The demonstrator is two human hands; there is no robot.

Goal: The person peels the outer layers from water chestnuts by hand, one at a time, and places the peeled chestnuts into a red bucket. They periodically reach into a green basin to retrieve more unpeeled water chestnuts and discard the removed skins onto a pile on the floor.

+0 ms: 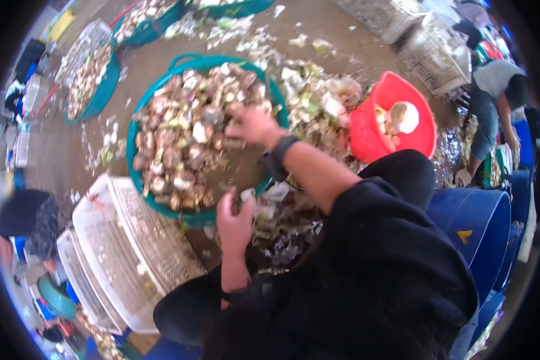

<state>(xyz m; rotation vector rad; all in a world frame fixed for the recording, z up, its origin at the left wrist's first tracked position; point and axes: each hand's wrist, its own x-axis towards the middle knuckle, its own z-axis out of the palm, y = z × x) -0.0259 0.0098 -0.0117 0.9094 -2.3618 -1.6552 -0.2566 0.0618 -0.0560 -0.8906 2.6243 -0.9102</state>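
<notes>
The person's right hand point(255, 126), fingers half curled, reaches into a heap of brown-and-cream, rounded bulb-like pieces point(177, 144); whether it grips one, I cannot tell. The left hand point(234, 223) sits at seven o'clock from it, thumb and fingers parted, nothing visible in its grasp. The heap lies at nine o'clock from the right hand and eleven from the left, inside a wide round teal plastic basin point(132, 141). Pale green-and-white leafy scraps point(318, 108) spread over the floor at one o'clock from the right hand. Beyond them, at three o'clock, a red plastic bucket point(363, 135) holds pale pieces point(387, 137). A white perforated plastic crate point(96, 219) stands at nine o'clock from the left hand.
</notes>
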